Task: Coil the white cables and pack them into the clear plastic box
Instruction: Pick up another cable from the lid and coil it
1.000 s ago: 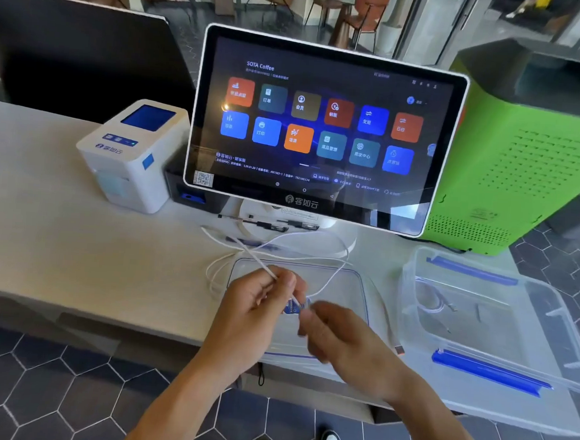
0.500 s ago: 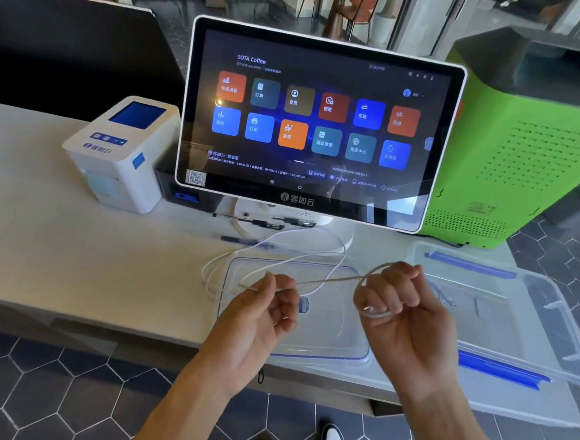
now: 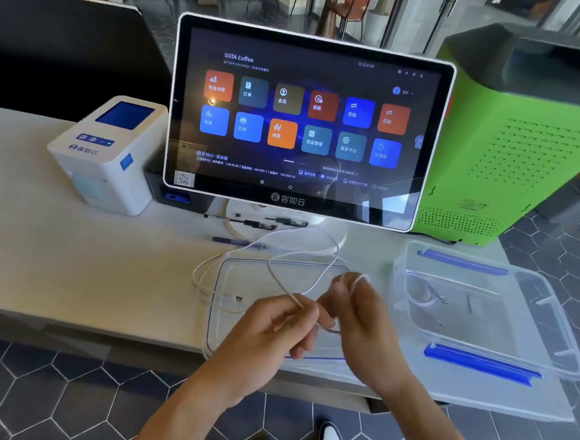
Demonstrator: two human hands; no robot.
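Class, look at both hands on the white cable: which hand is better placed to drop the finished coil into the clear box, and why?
Right. The right hand already holds the loops of the cable and is nearer the box; the left hand only feeds the strand.

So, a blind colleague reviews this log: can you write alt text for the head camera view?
Over a pale counter, a person's left hand and right hand wind a white cable into a coil above a clear lid. A clear plastic box with blue clips sits to the right; behind stand a touchscreen terminal and a small white printer.
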